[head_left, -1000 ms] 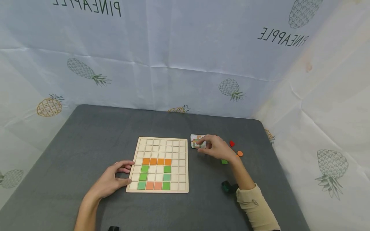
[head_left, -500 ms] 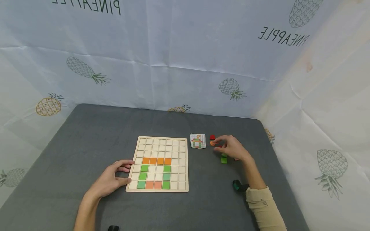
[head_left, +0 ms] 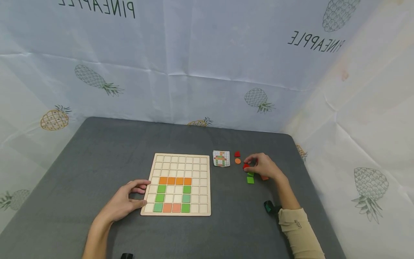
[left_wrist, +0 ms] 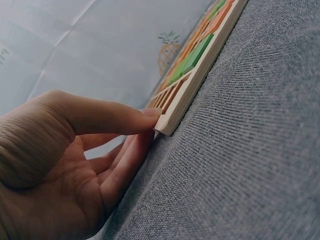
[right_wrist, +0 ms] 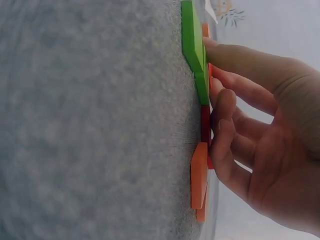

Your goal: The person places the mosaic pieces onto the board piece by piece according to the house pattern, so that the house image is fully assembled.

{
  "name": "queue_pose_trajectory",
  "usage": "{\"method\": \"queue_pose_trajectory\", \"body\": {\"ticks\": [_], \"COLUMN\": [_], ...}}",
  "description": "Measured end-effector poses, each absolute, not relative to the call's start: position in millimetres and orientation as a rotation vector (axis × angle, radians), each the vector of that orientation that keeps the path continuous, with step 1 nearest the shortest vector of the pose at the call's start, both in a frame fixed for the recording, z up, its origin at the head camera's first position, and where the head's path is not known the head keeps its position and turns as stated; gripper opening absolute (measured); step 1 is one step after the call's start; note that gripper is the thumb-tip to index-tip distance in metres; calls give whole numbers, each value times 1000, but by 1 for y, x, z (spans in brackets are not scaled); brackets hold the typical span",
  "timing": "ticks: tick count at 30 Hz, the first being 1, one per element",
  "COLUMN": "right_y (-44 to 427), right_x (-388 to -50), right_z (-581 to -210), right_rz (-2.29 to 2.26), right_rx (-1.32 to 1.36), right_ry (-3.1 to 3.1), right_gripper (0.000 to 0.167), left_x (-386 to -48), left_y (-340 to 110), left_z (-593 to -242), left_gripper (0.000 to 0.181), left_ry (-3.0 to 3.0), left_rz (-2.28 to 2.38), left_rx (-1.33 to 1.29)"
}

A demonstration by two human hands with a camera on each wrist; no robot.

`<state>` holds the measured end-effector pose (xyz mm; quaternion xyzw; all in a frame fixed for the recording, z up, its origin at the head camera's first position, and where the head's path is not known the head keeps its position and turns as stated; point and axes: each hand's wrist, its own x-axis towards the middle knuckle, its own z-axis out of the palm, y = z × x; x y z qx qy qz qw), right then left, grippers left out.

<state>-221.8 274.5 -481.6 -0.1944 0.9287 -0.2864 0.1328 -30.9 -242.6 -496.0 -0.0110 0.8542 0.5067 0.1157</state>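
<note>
A square wooden grid board (head_left: 201, 167) lies on the table, holding orange, green, teal and salmon tiles. My left hand (head_left: 121, 202) touches its left edge with thumb and fingers; in the left wrist view the thumb of the left hand (left_wrist: 75, 150) rests at a corner of the board (left_wrist: 185, 100). Right of a small pattern card (head_left: 221, 158), my right hand (head_left: 263, 166) pinches a red piece (head_left: 246, 166) between thumb and fingers. In the right wrist view, the right hand (right_wrist: 265, 125) is beside green tiles (right_wrist: 192, 37), which partly hide its grip.
A red piece (head_left: 237, 154) and an orange disc (head_left: 237, 161) lie between card and right hand. Green tiles (head_left: 250, 180) and a salmon piece (head_left: 265, 177) sit close by the hand. Patterned cloth (head_left: 207, 54) hangs behind the grey table (head_left: 113, 144).
My right hand has moved right from the card, then from the orange disc to the red piece it now pinches. A red piece and the disc now lie beside the card. My left hand stays put.
</note>
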Motion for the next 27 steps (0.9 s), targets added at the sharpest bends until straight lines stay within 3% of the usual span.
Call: {"method": "queue_pose_trajectory", "body": {"ticks": [14, 27], "right_y": [268, 197], "right_x": [-220, -207], "right_z": [-480, -466], "right_rz": [-924, -1064], "right_rx": [-672, -954], "right_ry": [2692, 2501], "right_gripper": [25, 27], "left_x": [-31, -31], "left_y": [-243, -244], "left_z": [-499, -499], "left_gripper": [64, 64], "left_ry": [2509, 2505], "left_rz": [1507, 1525], "left_rx": [-19, -3]}}
